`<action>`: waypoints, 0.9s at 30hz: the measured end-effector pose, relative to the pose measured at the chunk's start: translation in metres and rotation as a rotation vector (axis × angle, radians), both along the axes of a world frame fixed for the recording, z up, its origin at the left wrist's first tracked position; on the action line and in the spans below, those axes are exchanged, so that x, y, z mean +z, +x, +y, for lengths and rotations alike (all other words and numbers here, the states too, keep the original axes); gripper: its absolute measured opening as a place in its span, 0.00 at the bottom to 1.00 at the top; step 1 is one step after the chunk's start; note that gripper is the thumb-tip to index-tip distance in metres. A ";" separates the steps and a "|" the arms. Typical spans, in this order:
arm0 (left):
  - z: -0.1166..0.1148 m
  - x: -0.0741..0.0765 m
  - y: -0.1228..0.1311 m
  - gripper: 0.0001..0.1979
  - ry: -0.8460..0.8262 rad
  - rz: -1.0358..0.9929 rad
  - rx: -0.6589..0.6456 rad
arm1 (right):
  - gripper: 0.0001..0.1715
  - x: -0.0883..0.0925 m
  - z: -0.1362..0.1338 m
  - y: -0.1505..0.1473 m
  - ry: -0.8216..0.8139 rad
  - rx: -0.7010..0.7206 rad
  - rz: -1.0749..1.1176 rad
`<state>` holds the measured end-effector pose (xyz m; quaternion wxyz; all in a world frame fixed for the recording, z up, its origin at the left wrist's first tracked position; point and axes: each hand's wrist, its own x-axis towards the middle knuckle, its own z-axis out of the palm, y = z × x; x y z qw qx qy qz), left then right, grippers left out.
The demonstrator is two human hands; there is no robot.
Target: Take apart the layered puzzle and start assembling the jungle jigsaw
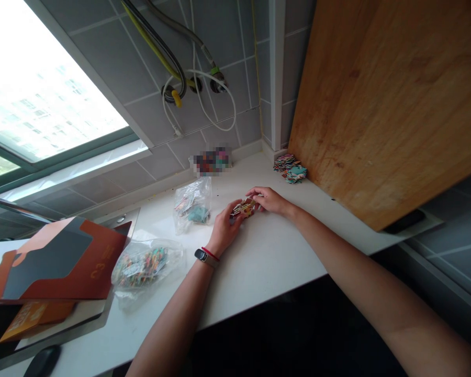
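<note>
Head view, left hand [226, 228], right hand [270, 201], both grips clamped on small patterned pieces [244, 208], white countertop edge [261, 300] well below them

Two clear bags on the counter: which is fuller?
The front bag, further from the wall, is crammed with colourful pieces; the bag by the wall holds noticeably fewer.

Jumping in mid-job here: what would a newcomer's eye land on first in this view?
The big wooden board fills the upper right, rising above the white counter. At centre, the left hand and right hand hold a small colourful piece, with clear bags of similar pieces just left. Bright orange-and-grey packaging sits far left.
</note>
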<state>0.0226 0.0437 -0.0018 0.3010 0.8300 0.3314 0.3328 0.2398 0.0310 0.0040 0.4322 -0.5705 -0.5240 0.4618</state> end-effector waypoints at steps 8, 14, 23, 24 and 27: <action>0.001 -0.002 -0.001 0.21 -0.022 -0.011 0.010 | 0.24 -0.010 -0.001 0.000 0.150 0.025 -0.323; 0.000 -0.003 -0.001 0.24 -0.018 -0.006 0.021 | 0.29 -0.004 -0.003 0.000 0.176 0.043 -0.358; 0.000 -0.001 0.000 0.16 0.019 0.057 0.040 | 0.19 0.007 -0.008 -0.003 0.086 0.148 -0.116; 0.000 -0.002 0.000 0.16 0.021 0.056 0.036 | 0.20 0.006 -0.009 -0.004 0.122 0.150 -0.120; 0.000 -0.003 0.000 0.16 0.012 0.038 0.012 | 0.24 0.005 -0.009 -0.005 0.203 0.138 -0.183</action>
